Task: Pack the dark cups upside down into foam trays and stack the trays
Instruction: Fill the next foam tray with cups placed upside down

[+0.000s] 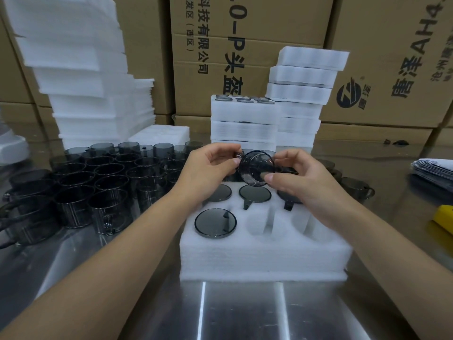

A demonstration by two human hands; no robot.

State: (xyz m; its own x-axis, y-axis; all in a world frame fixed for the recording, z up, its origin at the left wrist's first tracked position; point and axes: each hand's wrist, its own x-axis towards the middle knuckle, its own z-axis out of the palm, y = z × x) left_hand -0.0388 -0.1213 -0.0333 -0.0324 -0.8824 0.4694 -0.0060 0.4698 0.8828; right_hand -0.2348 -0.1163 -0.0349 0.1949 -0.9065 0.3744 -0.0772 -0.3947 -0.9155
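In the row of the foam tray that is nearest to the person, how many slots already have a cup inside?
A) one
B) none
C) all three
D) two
A: in the near row only the left slot holds an upside-down cup; the two slots to its right in the foam tray show bare white foam.

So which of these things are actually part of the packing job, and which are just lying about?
Job: held cup, pinched by left hand and right hand; foam tray; loose cups; packed tray stacks; empty foam stack.
Lying about: cardboard boxes; yellow object; pile of sheets.
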